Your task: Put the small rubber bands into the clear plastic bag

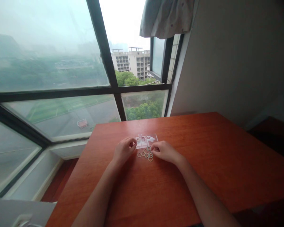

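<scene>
A small clear plastic tray (pixel 146 140) lies on the reddish wooden table (pixel 203 157), with tiny parts in it that I cannot make out. Several small pale rings (pixel 146 155) lie loose on the table just in front of it. My left hand (pixel 123 150) rests at the tray's left edge, fingers curled and pinched together near that edge. My right hand (pixel 164 150) lies at the tray's right front corner, fingers curled down beside the rings. What either pinch holds is too small to see.
A large window (pixel 61 78) with dark frames runs behind and left of the table, looking onto buildings and trees. A grey wall (pixel 239 63) stands at the right, a curtain (pixel 167 17) hangs above. The table's left edge drops to a low sill.
</scene>
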Motion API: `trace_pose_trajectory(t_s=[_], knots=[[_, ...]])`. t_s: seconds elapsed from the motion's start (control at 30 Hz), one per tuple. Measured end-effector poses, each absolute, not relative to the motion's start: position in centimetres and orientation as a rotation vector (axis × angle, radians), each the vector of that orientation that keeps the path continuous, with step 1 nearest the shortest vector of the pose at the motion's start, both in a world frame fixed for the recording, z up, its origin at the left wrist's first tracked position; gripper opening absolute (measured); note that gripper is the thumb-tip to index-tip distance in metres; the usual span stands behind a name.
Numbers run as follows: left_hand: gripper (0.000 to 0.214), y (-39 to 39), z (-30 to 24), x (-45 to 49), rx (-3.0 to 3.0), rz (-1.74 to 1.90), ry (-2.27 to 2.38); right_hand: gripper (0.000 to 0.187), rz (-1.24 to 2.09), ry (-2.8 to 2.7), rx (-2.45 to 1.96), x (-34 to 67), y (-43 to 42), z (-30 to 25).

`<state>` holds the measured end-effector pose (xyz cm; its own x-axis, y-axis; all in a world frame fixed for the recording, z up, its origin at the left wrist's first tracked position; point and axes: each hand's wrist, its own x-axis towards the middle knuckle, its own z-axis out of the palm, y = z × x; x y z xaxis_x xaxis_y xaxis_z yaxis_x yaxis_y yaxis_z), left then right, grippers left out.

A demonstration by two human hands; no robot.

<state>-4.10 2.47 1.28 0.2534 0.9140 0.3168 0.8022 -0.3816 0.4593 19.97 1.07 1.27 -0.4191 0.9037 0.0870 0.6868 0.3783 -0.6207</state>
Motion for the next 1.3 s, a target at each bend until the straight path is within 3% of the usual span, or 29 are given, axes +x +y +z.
trace_pose_trajectory(t_s=[1.3], knots=[[0.010, 1.0, 5.0, -4.3, 2.429, 0.530, 1.437, 0.009, 0.588, -2.248, -1.407, 18.4, 1.5, 2.8]])
